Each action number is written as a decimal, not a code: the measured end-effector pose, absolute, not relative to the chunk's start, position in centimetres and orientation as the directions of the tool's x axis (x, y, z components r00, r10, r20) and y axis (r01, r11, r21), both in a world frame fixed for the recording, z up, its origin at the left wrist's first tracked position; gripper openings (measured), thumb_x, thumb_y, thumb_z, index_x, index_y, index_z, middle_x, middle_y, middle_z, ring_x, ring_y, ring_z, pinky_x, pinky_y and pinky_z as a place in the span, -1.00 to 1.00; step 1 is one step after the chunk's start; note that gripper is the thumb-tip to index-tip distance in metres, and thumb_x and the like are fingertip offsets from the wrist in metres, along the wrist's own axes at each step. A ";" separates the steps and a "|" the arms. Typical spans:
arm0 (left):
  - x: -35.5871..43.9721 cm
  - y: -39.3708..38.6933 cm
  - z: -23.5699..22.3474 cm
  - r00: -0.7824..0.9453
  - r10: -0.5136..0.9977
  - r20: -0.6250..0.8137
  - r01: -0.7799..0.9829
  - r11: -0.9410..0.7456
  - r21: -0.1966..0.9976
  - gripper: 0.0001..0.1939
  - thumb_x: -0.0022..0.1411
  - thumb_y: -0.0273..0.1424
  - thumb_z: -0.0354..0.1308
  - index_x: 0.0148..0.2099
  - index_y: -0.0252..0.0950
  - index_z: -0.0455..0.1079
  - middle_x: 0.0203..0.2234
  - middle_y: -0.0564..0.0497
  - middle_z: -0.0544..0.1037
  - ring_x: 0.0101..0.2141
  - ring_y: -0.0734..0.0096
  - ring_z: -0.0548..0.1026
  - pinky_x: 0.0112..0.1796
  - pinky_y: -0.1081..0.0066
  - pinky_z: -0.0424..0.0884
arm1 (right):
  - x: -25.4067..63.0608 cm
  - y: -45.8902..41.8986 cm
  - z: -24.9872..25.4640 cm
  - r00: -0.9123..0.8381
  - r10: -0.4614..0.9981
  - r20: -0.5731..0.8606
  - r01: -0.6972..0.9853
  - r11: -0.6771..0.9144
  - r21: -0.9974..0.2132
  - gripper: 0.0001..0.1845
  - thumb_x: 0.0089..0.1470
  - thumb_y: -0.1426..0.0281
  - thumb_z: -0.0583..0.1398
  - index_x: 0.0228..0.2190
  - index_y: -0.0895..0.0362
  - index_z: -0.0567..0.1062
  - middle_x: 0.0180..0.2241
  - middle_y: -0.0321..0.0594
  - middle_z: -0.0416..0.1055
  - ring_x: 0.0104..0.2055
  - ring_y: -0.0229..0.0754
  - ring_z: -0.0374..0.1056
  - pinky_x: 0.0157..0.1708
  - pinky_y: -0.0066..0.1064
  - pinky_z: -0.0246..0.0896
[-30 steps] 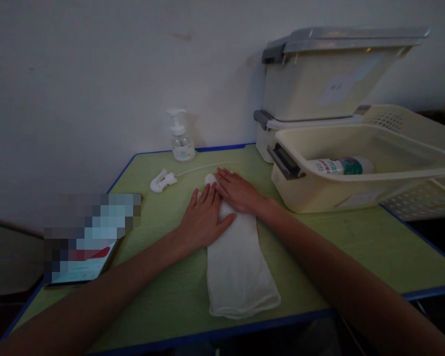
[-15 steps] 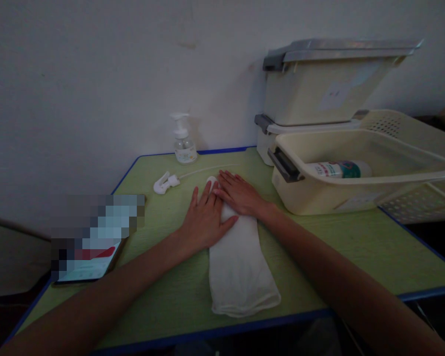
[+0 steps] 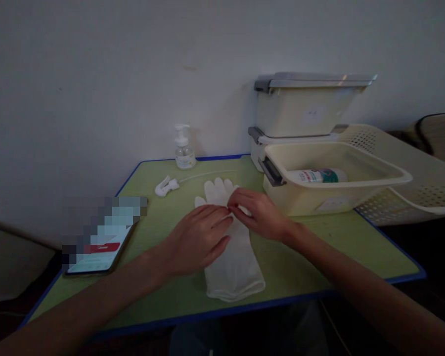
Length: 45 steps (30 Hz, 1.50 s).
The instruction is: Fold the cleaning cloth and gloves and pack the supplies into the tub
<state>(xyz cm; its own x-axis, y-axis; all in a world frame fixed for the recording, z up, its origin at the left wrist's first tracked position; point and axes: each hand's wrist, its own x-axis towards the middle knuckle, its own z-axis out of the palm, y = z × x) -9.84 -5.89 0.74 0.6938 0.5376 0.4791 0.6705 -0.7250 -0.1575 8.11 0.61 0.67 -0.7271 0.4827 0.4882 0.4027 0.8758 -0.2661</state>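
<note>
A white rubber glove (image 3: 232, 262) lies flat on the green table (image 3: 319, 242), fingers pointing toward the wall. My left hand (image 3: 198, 240) hovers over its left side with fingers loosely curled and apart. My right hand (image 3: 257, 212) is above the glove's upper right part, its fingertips bent together near the glove's fingers; whether they pinch the glove is unclear. The fingertips of the two hands nearly meet over the glove.
A phone (image 3: 98, 242) lies at the table's left edge. A pump bottle (image 3: 183, 148) and a white clip with a thin tube (image 3: 165, 187) sit near the wall. At the right stand cream bins (image 3: 356, 190), one holding a bottle (image 3: 317, 175), beside a perforated basket (image 3: 411, 188).
Both hands lifted off the glove and pulled back toward me, uncovering the glove's fingers. The fingers went from lying flat to curled. The camera view shifted back and up.
</note>
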 end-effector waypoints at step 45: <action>-13.6 1.4 -2.7 -0.123 0.987 0.103 0.538 -0.021 0.843 -0.69 -0.08 -0.48 0.10 -0.25 -0.27 0.10 -0.58 0.20 0.33 -0.51 0.49 0.39 -0.43 0.46 0.34 | 5.9 1.1 -2.7 -0.897 0.355 0.262 0.326 0.933 -0.150 -0.74 0.14 0.50 0.03 -0.16 0.24 0.44 -0.14 -0.05 0.38 -0.12 -0.13 0.28 -0.07 -0.24 0.22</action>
